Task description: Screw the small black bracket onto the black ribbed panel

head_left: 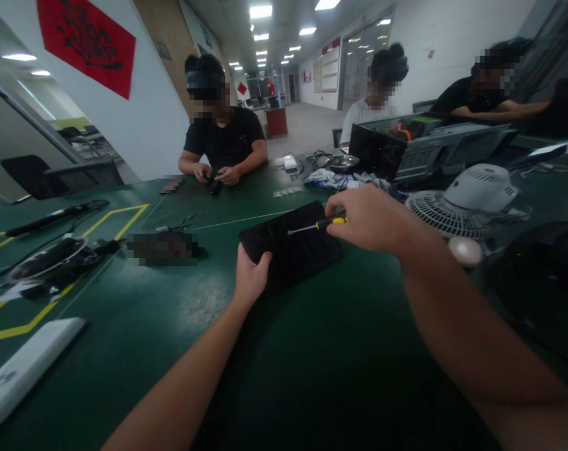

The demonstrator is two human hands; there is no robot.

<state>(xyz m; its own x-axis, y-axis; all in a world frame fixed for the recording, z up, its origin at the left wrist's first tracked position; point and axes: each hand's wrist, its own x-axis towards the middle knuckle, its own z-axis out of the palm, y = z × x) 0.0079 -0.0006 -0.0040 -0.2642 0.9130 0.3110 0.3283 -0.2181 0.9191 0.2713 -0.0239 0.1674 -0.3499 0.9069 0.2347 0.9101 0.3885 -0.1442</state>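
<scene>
A flat black rectangular panel or case (307, 257) lies at a slant over the green table (340, 351); it is too dark to tell its exact kind. My left hand (254, 272) grips its left end, thumb on top and fingers out of sight beneath. In my right hand (359, 219) is a screwdriver (308, 230) with a yellow and black handle. Its metal shaft points left, above the panel's upper side. Whether the tip touches the panel, I cannot tell.
A white fan (472, 194) and a computer case (429, 156) stand at right. Cables and dark parts (53, 260) lie left, near a white power strip (30, 369). Across the table a person in black (225, 141) handles a small dark object; two more people sit at right.
</scene>
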